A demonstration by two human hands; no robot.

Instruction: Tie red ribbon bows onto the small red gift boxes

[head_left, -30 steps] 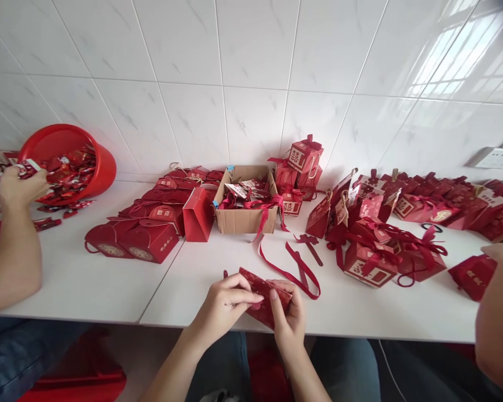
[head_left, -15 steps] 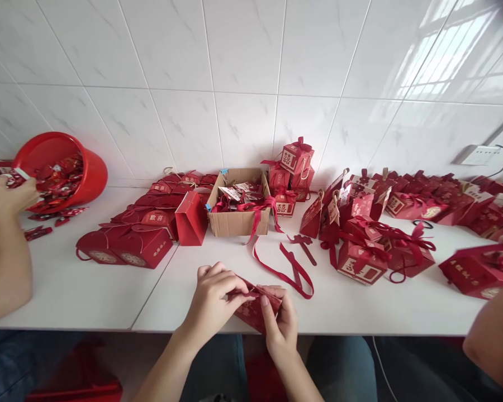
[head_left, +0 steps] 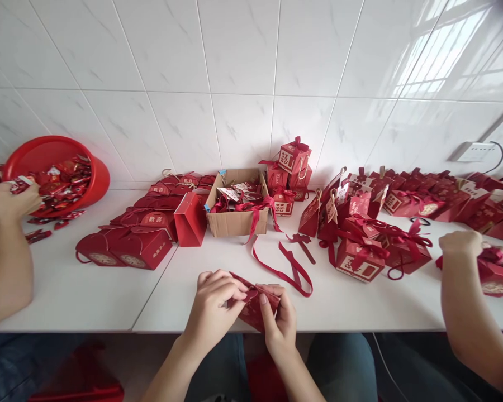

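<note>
At the table's front edge, a small red gift box (head_left: 254, 314) is held between both hands. My left hand (head_left: 218, 301) pinches its top flap from the left, fingers bent and closed. My right hand (head_left: 280, 318) is wrapped round the right side, thumb on the front face. Just beyond the hands, a loose red ribbon (head_left: 279, 272) curls on the white table (head_left: 193, 279), with a flat red flower-topped strip (head_left: 305, 248) beside it. Behind them stands an open cardboard box (head_left: 237, 222) with ribbons and tags in it.
Red gift boxes (head_left: 146, 248) sit in rows at left; tied boxes (head_left: 360, 262) and many more stand at right. A red bucket (head_left: 100, 177) of wrapped sweets lies tipped, a person's hand (head_left: 14, 201) at its mouth. Another person's arm (head_left: 465, 301) reaches in from the right.
The person's arm at right has come further over the table, its fist now raised near the boxes. The hand at the bucket has shifted slightly. My hands keep their hold, with little movement.
</note>
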